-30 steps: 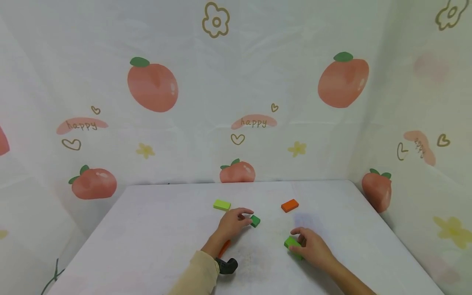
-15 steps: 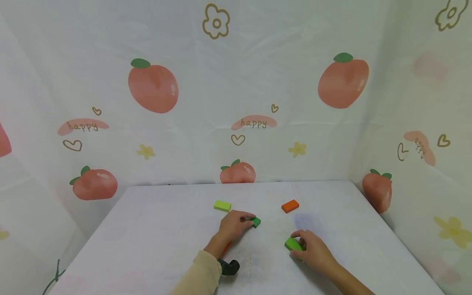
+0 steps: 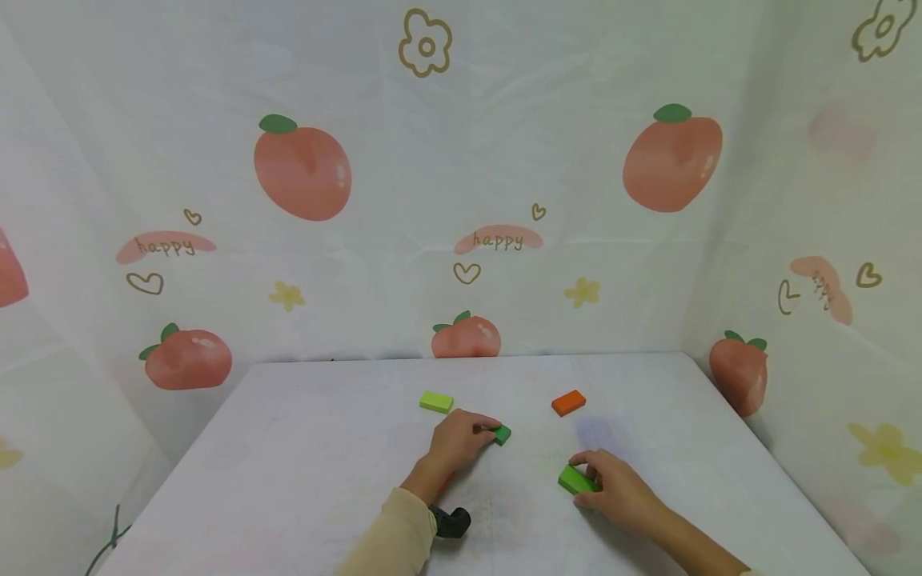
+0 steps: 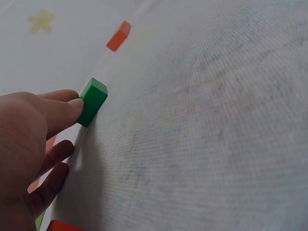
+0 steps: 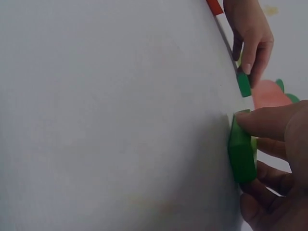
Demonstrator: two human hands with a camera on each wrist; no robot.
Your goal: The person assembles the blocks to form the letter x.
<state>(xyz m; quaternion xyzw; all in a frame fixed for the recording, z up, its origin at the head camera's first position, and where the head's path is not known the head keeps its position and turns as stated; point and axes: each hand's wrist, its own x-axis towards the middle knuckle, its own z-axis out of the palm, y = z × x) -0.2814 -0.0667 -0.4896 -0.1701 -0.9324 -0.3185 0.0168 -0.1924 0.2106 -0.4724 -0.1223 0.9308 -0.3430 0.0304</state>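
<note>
My left hand (image 3: 457, 438) pinches a small dark green block (image 3: 502, 434) near the middle of the white table (image 3: 324, 456). In the left wrist view, thumb and index finger are at one end of that dark green block (image 4: 94, 101), and its other end sticks out. Closer to me and to the right, my right hand (image 3: 619, 490) grips a bright green block (image 3: 576, 479). The right wrist view has the thumb on one end of this bright green block (image 5: 242, 156), with fingers curled behind its far side.
A yellow-green block (image 3: 436, 402) lies beyond my left hand, an orange block (image 3: 569, 402) at the back right. Under my left wrist, a red-orange block (image 4: 62, 226) is mostly hidden from the head view. A printed cloth wall (image 3: 374, 280) rises behind the table.
My left thumb and index finger have closed onto the dark green block. The right thumb has slid off the bright green block's top to its near end. Both blocks stay about where they were.
</note>
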